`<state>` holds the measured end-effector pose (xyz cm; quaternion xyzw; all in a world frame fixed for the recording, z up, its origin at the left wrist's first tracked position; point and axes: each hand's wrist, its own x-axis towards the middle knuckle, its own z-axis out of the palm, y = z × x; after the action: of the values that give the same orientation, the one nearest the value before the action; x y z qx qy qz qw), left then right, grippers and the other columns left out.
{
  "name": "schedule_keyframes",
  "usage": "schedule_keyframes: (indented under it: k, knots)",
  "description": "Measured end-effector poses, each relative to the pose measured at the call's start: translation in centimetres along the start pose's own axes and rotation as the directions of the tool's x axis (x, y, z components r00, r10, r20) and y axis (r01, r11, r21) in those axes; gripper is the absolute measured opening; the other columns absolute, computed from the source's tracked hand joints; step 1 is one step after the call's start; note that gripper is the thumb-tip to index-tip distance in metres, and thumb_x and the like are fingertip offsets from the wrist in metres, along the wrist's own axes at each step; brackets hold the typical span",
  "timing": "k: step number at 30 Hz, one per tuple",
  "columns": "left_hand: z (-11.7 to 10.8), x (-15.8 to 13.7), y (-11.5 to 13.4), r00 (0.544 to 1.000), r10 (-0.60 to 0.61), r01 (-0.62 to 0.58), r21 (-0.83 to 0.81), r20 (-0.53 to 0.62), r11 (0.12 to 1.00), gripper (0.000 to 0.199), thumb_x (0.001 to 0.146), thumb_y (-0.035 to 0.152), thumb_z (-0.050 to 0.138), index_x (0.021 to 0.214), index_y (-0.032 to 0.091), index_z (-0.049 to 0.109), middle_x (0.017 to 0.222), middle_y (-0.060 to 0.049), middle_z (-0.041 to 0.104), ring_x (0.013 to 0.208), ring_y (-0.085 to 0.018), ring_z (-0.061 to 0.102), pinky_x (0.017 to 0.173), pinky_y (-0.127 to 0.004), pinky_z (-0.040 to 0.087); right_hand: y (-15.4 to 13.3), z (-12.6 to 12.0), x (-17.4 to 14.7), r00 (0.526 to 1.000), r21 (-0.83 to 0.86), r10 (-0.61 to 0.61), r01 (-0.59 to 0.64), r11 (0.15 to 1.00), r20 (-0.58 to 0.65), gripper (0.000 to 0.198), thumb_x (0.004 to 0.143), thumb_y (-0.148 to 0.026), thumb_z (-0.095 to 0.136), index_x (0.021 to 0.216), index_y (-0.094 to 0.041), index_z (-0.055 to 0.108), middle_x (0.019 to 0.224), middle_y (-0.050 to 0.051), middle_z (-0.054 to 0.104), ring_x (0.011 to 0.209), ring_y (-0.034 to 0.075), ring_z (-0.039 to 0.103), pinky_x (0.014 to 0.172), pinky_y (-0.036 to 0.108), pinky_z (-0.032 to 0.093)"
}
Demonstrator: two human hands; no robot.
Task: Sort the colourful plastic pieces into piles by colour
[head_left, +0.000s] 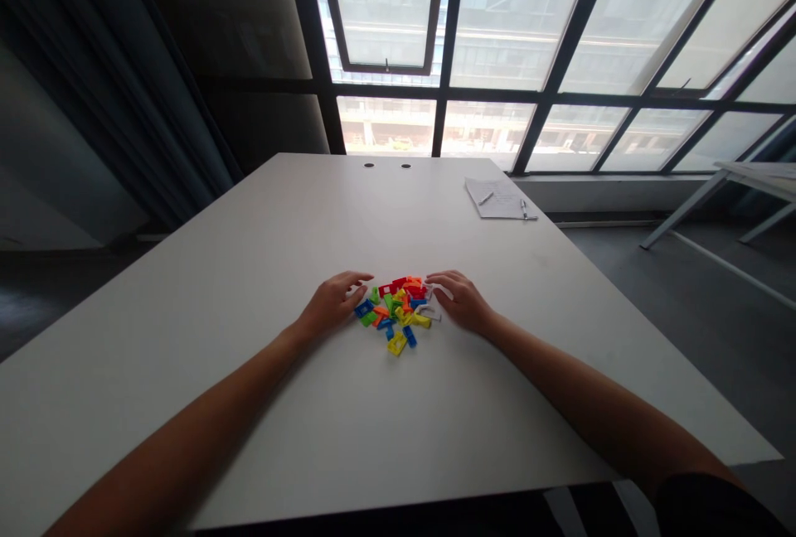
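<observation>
A loose heap of small plastic pieces [401,305] in red, orange, yellow, green, blue and white lies on the white table [298,230]. My left hand [337,297] rests at the heap's left side, fingers apart and curved around its edge, close to a blue piece [364,307]. On the other side, my right hand [458,297] lies with its fingers apart, beside a white piece [429,312]. Neither hand grips a piece. A yellow piece [396,344] and a blue piece [410,336] lie at the near edge of the heap.
Sheets of paper [497,199] with two pens on them lie near the table's right edge. Two dark round holes [387,165] show at the far end. Large windows stand behind, a dark curtain [124,81] hangs at left, and another table [752,176] is at right.
</observation>
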<state>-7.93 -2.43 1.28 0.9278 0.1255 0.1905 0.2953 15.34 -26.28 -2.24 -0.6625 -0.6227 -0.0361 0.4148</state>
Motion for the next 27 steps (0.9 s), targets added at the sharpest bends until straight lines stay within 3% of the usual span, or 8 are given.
schedule_keyframes:
  k: [4,8,11,13,16,20,24,27]
  knots:
    - [0.8,-0.1,0.8,0.997,0.041,-0.042,0.006,0.072,0.999,0.036,0.102,0.044,0.053,0.123,0.023,0.074,0.113,-0.008,0.076,0.091,-0.020,0.072,0.079,-0.031,0.059,-0.2,-0.2,0.1,0.998,0.031,-0.024,0.022,0.999,0.056,0.032,0.108,-0.030,0.049,0.132,-0.026,0.070,0.132,0.010,0.073,0.123,0.025,0.066,0.109,0.047,0.053]
    - [1.3,-0.3,1.5,0.992,0.076,-0.074,-0.025,0.101,0.997,0.036,0.103,0.042,0.054,0.129,0.024,0.072,0.111,-0.006,0.076,0.082,-0.016,0.071,0.075,-0.029,0.058,-0.5,-0.3,0.4,0.974,-0.018,0.055,-0.052,0.998,0.221,0.054,0.108,-0.041,0.050,0.159,-0.022,0.047,0.158,0.014,0.054,0.149,0.029,0.048,0.121,0.053,0.042]
    - [1.3,-0.3,1.2,0.995,0.052,-0.044,-0.104,0.082,0.994,0.038,0.102,0.043,0.056,0.130,0.023,0.070,0.113,-0.006,0.077,0.081,-0.016,0.072,0.071,-0.027,0.059,-0.6,-0.2,0.4,0.936,-0.082,0.112,-0.089,0.993,0.333,0.067,0.106,-0.049,0.055,0.164,-0.019,0.039,0.165,0.017,0.044,0.155,0.033,0.038,0.125,0.055,0.036]
    - [1.2,-0.3,0.9,0.997,0.038,-0.028,-0.139,0.066,0.990,0.037,0.101,0.043,0.057,0.129,0.022,0.070,0.116,-0.007,0.076,0.085,-0.017,0.073,0.071,-0.027,0.060,-0.6,-0.1,0.3,0.933,-0.108,0.118,-0.086,0.990,0.339,0.058,0.107,-0.048,0.052,0.158,-0.020,0.049,0.159,0.016,0.053,0.153,0.033,0.041,0.124,0.055,0.036]
    - [1.3,-0.3,0.7,0.999,0.028,-0.021,-0.144,0.043,0.989,0.035,0.099,0.040,0.057,0.126,0.022,0.071,0.118,-0.008,0.076,0.089,-0.019,0.074,0.071,-0.028,0.061,-0.5,-0.1,0.4,0.966,-0.120,0.096,-0.069,0.990,0.239,0.042,0.109,-0.042,0.050,0.144,-0.022,0.062,0.143,0.014,0.067,0.146,0.031,0.050,0.120,0.054,0.039]
    - [1.5,-0.3,0.9,1.000,0.023,-0.022,-0.111,0.010,0.994,0.031,0.099,0.038,0.057,0.120,0.021,0.073,0.116,-0.008,0.075,0.089,-0.019,0.074,0.071,-0.029,0.062,-0.3,-0.5,2.0,0.990,-0.114,-0.019,0.035,0.993,0.138,0.029,0.107,-0.034,0.055,0.128,-0.023,0.072,0.127,0.012,0.076,0.133,0.030,0.060,0.112,0.051,0.043]
    - [1.5,-0.3,1.0,1.000,0.023,-0.023,-0.113,0.000,0.993,0.029,0.099,0.038,0.057,0.115,0.020,0.073,0.112,-0.007,0.075,0.088,-0.019,0.073,0.070,-0.029,0.063,-0.8,-0.5,5.5,0.974,-0.115,-0.107,0.131,0.985,0.198,0.020,0.102,-0.025,0.061,0.112,-0.024,0.079,0.111,0.010,0.080,0.125,0.029,0.064,0.107,0.049,0.044]
    - [1.5,-0.4,1.0,1.000,0.028,-0.028,-0.130,0.000,0.991,0.029,0.099,0.038,0.058,0.118,0.021,0.072,0.115,-0.007,0.074,0.090,-0.019,0.073,0.068,-0.028,0.063,-1.3,0.2,8.5,0.938,-0.146,-0.091,0.147,0.978,0.335,0.016,0.097,-0.022,0.069,0.107,-0.024,0.081,0.106,0.009,0.080,0.121,0.029,0.065,0.104,0.045,0.043]
